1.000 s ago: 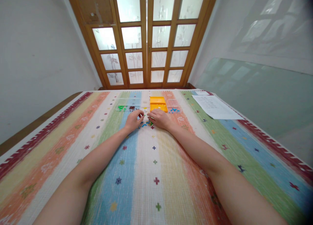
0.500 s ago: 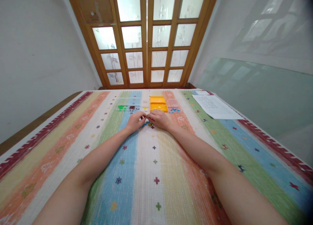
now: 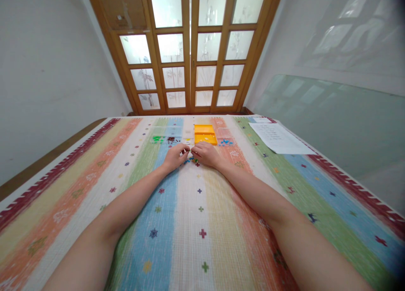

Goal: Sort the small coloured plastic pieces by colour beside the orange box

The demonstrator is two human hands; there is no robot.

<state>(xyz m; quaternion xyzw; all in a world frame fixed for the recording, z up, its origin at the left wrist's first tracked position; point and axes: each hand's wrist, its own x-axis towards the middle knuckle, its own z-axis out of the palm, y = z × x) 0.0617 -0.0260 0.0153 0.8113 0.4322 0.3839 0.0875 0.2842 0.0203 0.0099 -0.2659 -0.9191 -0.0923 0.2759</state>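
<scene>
My left hand (image 3: 175, 157) is closed, its thumb and fingertips drawn together. Facing it, my right hand (image 3: 205, 154) is also closed, palm down with curled fingers. Their fingertips almost meet; anything pinched there is too small to make out. Just beneath them lie small blue, yellow and green pieces (image 3: 191, 160), partly covered by the hands. Beyond my right hand stands an opened yellow box (image 3: 205, 127) with small whitish bits in its near half.
Behind my left hand, clear plastic trays hold green pieces (image 3: 158, 139), dark brown pieces (image 3: 171, 139) and yellow bits (image 3: 187, 140). Another clear tray has blue pieces (image 3: 225, 142) at the right. Printed paper (image 3: 278, 137) lies farther right on the striped tablecloth (image 3: 190, 240).
The fingertips of my two hands have parted very slightly, leaving a small gap between them. Both arms, the box and the trays stay where they were.
</scene>
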